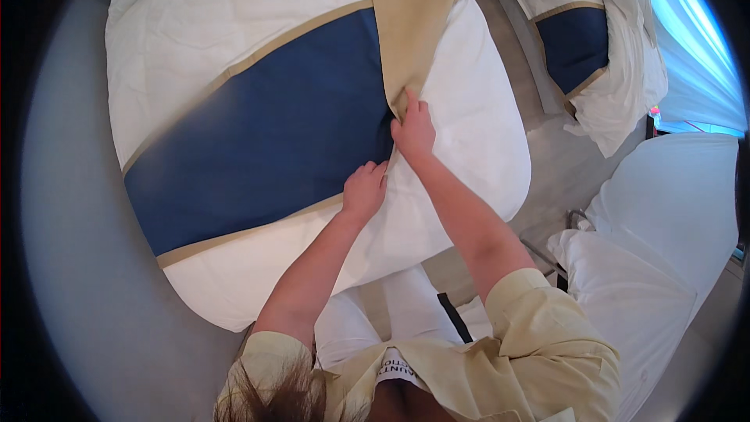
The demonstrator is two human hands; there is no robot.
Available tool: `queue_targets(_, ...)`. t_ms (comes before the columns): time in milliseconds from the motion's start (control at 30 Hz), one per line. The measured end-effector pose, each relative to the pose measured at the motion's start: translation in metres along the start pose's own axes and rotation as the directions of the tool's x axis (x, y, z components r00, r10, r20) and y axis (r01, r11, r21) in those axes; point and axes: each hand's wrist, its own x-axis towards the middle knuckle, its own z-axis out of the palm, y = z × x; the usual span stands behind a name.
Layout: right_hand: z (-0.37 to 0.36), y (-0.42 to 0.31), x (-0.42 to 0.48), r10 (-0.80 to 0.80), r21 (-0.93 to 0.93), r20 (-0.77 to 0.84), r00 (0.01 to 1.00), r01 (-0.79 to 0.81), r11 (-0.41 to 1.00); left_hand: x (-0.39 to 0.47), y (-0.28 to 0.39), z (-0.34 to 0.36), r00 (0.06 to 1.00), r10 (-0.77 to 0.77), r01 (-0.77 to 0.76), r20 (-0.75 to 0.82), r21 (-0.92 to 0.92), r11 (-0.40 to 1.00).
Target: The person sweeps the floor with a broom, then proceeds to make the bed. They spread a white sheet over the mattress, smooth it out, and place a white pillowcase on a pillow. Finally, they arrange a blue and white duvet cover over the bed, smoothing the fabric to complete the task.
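Note:
A navy blue bed runner with tan borders (275, 123) lies across a bed with white bedding (480, 111). At its right end a tan part (410, 17) is folded or turned over, its tip narrowing towards my hands. My right hand (415, 129) pinches the tan fabric near that tip, against the navy edge. My left hand (364, 190) is just below and to the left, with its fingers curled at the runner's near right corner; that edge is partly hidden by the fingers.
A second bed with white bedding and a navy and tan runner (574, 47) stands at the upper right. Furniture under white cloth (638, 275) is at the lower right, beside a metal frame. Grey floor shows between them. A bright, bluish curtain (691, 41) hangs at the far right.

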Motion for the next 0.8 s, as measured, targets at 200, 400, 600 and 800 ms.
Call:
queue_targets(200, -0.008, 0.018, 0.04, 0.215, 0.118, 0.083, 0.973, -0.224, 0.967, 0.045, 0.014, 0.009, 0.993, -0.034, 0.023, -0.114, -0.101, 0.995)
queue_targets(400, -0.025, 0.103, -0.056, 0.576, 0.691, 0.251, 0.778, -0.56, 0.456, 0.069, 0.056, 0.027, 0.988, 0.145, -0.143, 0.06, -0.049, 0.989)
queue_targets(600, -0.033, 0.149, -0.024, 0.346, 0.296, -0.13, 0.929, -0.296, 0.908, 0.068, 0.073, 0.061, 0.983, 0.147, -0.146, 0.114, -0.013, 0.989)
queue_targets(800, -0.057, 0.133, 0.08, 0.158, -0.035, -0.104, 0.982, -0.163, 0.986, 0.116, 0.11, 0.073, 0.973, 0.2, -0.202, 0.116, 0.01, 0.979)
